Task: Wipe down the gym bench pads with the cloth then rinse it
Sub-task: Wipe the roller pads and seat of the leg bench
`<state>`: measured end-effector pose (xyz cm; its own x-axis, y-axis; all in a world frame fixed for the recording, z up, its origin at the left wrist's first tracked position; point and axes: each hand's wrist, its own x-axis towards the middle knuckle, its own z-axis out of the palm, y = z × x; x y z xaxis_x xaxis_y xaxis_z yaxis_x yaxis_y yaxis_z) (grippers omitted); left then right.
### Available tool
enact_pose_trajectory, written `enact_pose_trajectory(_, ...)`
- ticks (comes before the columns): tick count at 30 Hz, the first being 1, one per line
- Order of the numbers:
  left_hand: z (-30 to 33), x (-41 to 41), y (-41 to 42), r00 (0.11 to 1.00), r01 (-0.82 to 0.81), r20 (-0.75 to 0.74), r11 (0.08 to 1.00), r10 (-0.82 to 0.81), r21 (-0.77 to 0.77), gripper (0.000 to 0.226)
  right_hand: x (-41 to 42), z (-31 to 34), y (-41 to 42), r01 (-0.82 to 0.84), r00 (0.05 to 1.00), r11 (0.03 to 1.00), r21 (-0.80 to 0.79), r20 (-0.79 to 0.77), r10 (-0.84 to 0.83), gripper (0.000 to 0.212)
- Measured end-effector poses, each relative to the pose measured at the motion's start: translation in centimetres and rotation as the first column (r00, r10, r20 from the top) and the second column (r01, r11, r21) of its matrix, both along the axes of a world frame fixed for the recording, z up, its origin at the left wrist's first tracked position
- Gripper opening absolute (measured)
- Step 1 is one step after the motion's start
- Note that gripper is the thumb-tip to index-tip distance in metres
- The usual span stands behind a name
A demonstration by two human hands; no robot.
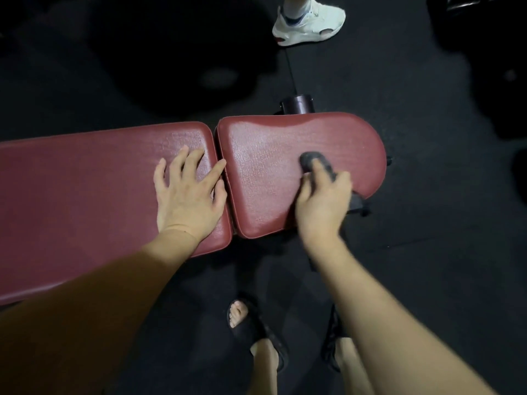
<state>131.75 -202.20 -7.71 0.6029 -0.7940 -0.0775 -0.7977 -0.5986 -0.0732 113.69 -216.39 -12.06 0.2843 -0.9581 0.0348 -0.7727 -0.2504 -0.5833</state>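
Two red bench pads are seen from above, set end to end with a narrow gap between them: the long back pad (85, 195) on the left and the shorter, round-ended seat pad (285, 155) on the right. The dark grey cloth (315, 163) is bunched on the seat pad, right of its middle, and is grasped by the right hand (322, 201), whose fingers are curled over it and pressed down. The left hand (188, 192) is laid flat on the end of the back pad beside the gap, fingers spread and straight, nothing being held; one fingertip reaches across the gap.

The step in hand is judged to be the wiping of the seat pad. A paler sheen is seen over the pad's left and far parts, while the strip toward the rounded end looks duller, so that side is probably still to be covered. The step would be done well if the cloth were opened flatter, kept under even pressure, and drawn in overlapping strokes out to the rounded edge and down the stitched rim. The bench is best kept braced by the flat left hand. The gap between the pads should not be skipped.

No brand, label or writing can be read on the pads or the cloth. A white trainer (308, 21) with a dark mark stands on the black floor (427, 223) beyond; the mark is too small to be made out.
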Motion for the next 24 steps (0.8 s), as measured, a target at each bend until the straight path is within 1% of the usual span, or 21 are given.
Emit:
enact_pose_trajectory(2,0.0,-0.1,0.0,1.0,0.003,-0.002,1.0,-0.003,-0.012,0.042,1.9,1.5,4.8,-0.105,0.993,0.994,-0.005,0.055,0.105,0.036)
enact_pose_trajectory(4,0.1,-0.1,0.0,1.0,-0.007,-0.014,0.999,0.006,-0.032,0.041,1.8,2.2,6.6,-0.306,0.946,0.951,-0.034,0.096,0.308,0.036)
enact_pose_trajectory(6,0.2,-0.2,0.1,0.999,-0.016,-0.029,0.998,0.014,-0.066,0.04,0.1,1.8,4.4,-0.492,0.867,0.867,-0.084,0.05,0.496,0.037)
enact_pose_trajectory(7,0.2,-0.2,0.1,0.999,-0.017,-0.031,0.997,0.014,-0.077,0.039,-0.8,1.4,2.4,-0.517,0.853,0.851,-0.095,0.02,0.521,0.038)
enact_pose_trajectory(8,0.2,-0.2,0.1,0.999,-0.015,-0.035,0.997,0.012,-0.082,0.039,-1.7,0.9,0.4,-0.477,0.878,0.874,-0.099,0.001,0.479,0.038)
enact_pose_trajectory(10,0.2,-0.2,0.2,0.999,-0.014,-0.048,0.996,0.01,-0.085,0.039,-3.1,0.2,-3.3,-0.255,0.967,0.964,-0.068,0.003,0.256,0.037)
enact_pose_trajectory(11,0.3,-0.1,0.2,0.998,-0.015,-0.057,0.996,0.01,-0.088,0.04,-3.2,0.1,-4.1,-0.135,0.991,0.99,-0.043,0.008,0.136,0.036)
enact_pose_trajectory(12,0.4,-0.1,0.3,0.998,-0.019,-0.067,0.995,0.013,-0.095,0.04,-2.8,0.1,-3.7,-0.057,0.998,0.998,-0.024,0.001,0.057,0.035)
enact_pose_trajectory(13,0.4,-0.1,0.5,0.997,-0.023,-0.078,0.994,0.015,-0.105,0.04,-1.9,0.3,-2.3,-0.028,1.0,1.0,-0.011,-0.005,0.028,0.035)
enact_pose_trajectory(14,0.6,-0.1,0.6,0.996,-0.028,-0.091,0.992,0.017,-0.119,0.04,-0.8,0.6,-0.2,-0.036,0.999,0.999,-0.009,0.012,0.036,0.034)
enact_pose_trajectory(15,0.9,0.0,0.8,0.995,-0.03,-0.103,0.99,0.016,-0.137,0.039,0.3,1.0,2.3,-0.081,0.995,0.997,-0.014,0.058,0.081,0.034)
enact_pose_trajectory(17,1.4,-0.2,1.2,0.993,-0.035,-0.115,0.984,0.015,-0.173,0.039,1.9,1.9,7.4,-0.245,0.957,0.969,-0.032,0.152,0.247,0.035)
enact_pose_trajectory(18,1.7,-0.3,1.5,0.993,-0.043,-0.119,0.982,0.021,-0.185,0.04,2.1,2.2,9.1,-0.331,0.928,0.942,-0.047,0.164,0.334,0.035)
enact_pose_trajectory(19,1.9,-0.4,1.9,0.992,-0.05,-0.125,0.98,0.026,-0.19,0.041,1.9,2.3,9.7,-0.41,0.896,0.91,-0.06,0.162,0.414,0.035)
enact_pose_trajectory(21,1.8,-0.8,2.8,0.991,-0.049,-0.133,0.981,0.024,-0.185,0.041,0.4,1.6,8.4,-0.542,0.824,0.834,-0.097,0.133,0.551,0.034)
enact_pose_trajectory(22,1.7,-1.0,3.2,0.991,-0.041,-0.133,0.984,0.018,-0.176,0.041,-0.8,1.2,7.4,-0.568,0.807,0.815,-0.113,0.116,0.579,0.034)
enact_pose_trajectory(23,1.5,-1.1,3.5,0.992,-0.033,-0.129,0.986,0.012,-0.161,0.041,-2.2,0.6,6.3,-0.552,0.82,0.824,-0.127,0.094,0.564,0.033)
enact_pose_trajectory(24,1.4,-1.1,3.6,0.993,-0.026,-0.121,0.989,0.009,-0.144,0.04,-3.7,0.1,5.3,-0.499,0.857,0.858,-0.123,0.081,0.51,0.033)
